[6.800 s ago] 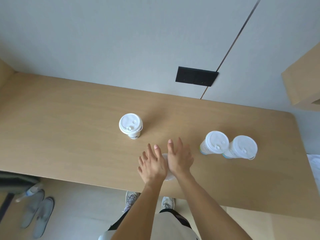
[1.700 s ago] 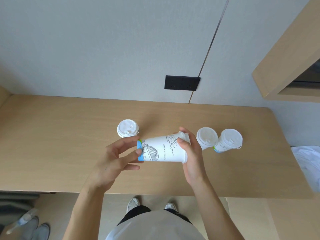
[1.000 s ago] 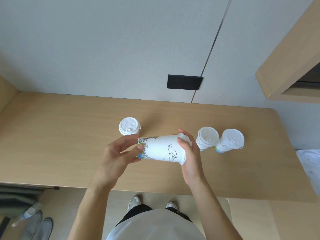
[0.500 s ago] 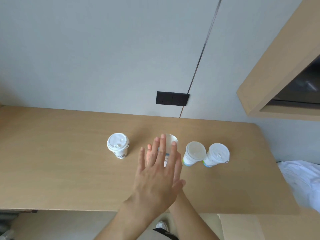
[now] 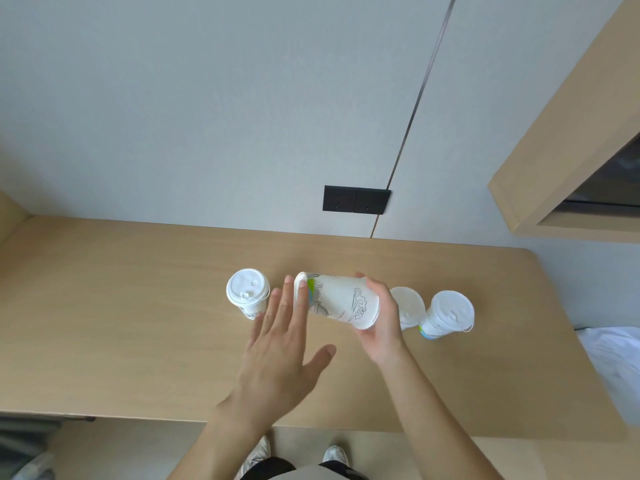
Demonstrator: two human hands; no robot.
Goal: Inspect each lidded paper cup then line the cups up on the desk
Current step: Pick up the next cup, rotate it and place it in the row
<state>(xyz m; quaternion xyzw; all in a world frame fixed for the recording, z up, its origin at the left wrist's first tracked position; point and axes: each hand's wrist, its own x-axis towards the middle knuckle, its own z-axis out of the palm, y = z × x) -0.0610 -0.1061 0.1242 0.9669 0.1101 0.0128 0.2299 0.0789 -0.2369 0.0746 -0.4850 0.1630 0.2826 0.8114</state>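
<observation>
Over the table's (image 5: 138, 341) middle I see the left hand (image 5: 280, 355) flat, fingers straight, at the base of a cup (image 5: 339, 303) that the right hand (image 5: 381, 327) grips sideways. An upright cup (image 5: 247, 294) stands just left; a cup pair (image 5: 448, 310) stands toward the right edge.

The left hand (image 5: 280, 355) is flat and open, palm down, fingers straight and spread and the thumb held out to the side. Its fingertips (image 5: 302, 288) overlap the narrow end of a tipped cup (image 5: 337, 301). The right hand (image 5: 382, 323) grips the cup's wide end, fingers curled over the top. Both bare forearms reach up from the lower edge.
</observation>
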